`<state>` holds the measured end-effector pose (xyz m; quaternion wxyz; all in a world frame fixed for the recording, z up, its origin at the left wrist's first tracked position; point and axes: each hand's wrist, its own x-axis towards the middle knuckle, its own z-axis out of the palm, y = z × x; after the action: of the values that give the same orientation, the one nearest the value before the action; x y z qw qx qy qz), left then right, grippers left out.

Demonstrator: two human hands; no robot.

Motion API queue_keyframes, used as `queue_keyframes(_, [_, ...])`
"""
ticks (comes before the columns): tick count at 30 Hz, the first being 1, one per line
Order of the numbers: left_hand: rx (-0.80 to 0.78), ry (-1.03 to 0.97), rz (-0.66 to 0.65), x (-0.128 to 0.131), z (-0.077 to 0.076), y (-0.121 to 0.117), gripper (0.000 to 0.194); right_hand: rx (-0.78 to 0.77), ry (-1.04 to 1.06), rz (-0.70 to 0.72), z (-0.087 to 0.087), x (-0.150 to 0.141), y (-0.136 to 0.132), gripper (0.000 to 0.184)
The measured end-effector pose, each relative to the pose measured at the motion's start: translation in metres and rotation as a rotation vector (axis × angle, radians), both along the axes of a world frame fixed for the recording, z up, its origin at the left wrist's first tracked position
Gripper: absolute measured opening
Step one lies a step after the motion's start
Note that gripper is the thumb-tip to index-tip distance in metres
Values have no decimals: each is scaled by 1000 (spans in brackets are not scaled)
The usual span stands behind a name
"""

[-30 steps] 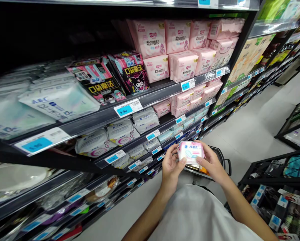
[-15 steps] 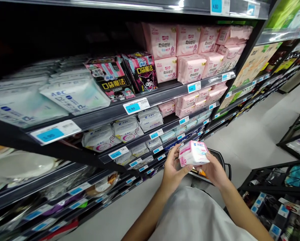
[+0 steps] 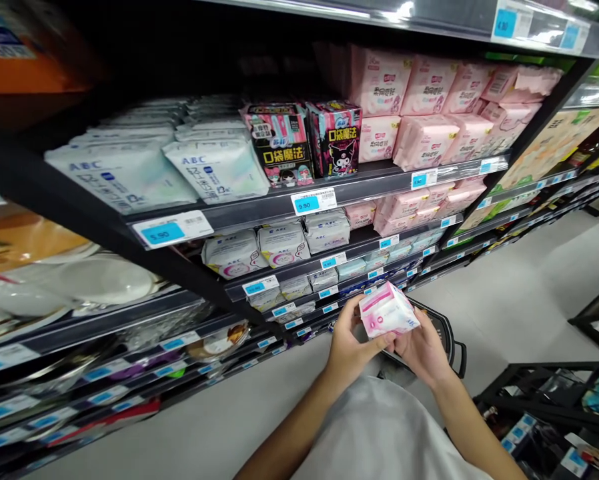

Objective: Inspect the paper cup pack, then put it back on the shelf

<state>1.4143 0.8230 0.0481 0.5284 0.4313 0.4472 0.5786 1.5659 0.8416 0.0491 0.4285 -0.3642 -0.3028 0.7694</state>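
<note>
Both my hands hold a small pink and white pack (image 3: 385,312) low in the middle of the view. My left hand (image 3: 347,347) grips its left side with the fingers curled round it. From below and to the right, my right hand (image 3: 422,350) cups the pack. It is tilted, with one corner pointing up. A dark shopping basket (image 3: 447,337) sits just behind my hands.
Dark store shelves (image 3: 279,207) run along the left, stocked with white ABC packs (image 3: 214,167), black boxes (image 3: 279,143) and pink packs (image 3: 419,137), with blue price tags (image 3: 313,201) on the edges. Plates (image 3: 94,280) lie lower left. A low black rack (image 3: 549,400) stands at right.
The pack has been turned in my hands, from its printed front facing up to a tilted end view. The view has swung left along the shelves.
</note>
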Motion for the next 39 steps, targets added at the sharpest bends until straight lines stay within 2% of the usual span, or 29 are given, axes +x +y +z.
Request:
queue_keyframes(4, [25,51,94,-10,-5,-2,66,82,-117,15,-19,-6,1,48])
queue_keyframes(8, [25,110,171,-25,-19,-1,66,122,-227,-37,-45,-7,4,53])
queue_keyframes(11, [-28,40,206,-37,-29,1,69,146,-303,-21,-59,-9,8,55])
queue_keyframes(15, [-79,-207,209,-51,-36,-2,70,202,-378,22,-63,-20,9,63])
queue_keyframes(18, [-90,-316,211,-59,-38,-7,70,253,-403,90,-62,-30,12,63])
queue_keyframes(23, [-108,-302,230,-68,-40,-16,71,286,-424,194,-62,-46,16,62])
queue_keyframes(27, [-110,-250,210,-77,-44,-21,75,296,-456,119,-64,-57,13,65])
queue_keyframes(30, [-116,-186,137,-86,-46,-28,98,345,-513,109,-63,-61,12,73])
queue_keyframes(33, [-27,15,132,-95,-45,-38,125,483,-672,78,-53,-63,7,73])
queue_keyframes(35, [98,255,137,-102,-42,-43,128,636,-789,65,-44,-64,2,69])
queue_keyframes(37, [251,459,139,-106,-41,-45,130,780,-843,147,-37,-67,-3,65])
queue_keyframes(39, [345,573,127,-107,-42,-45,129,880,-852,198,-33,-68,-7,63])
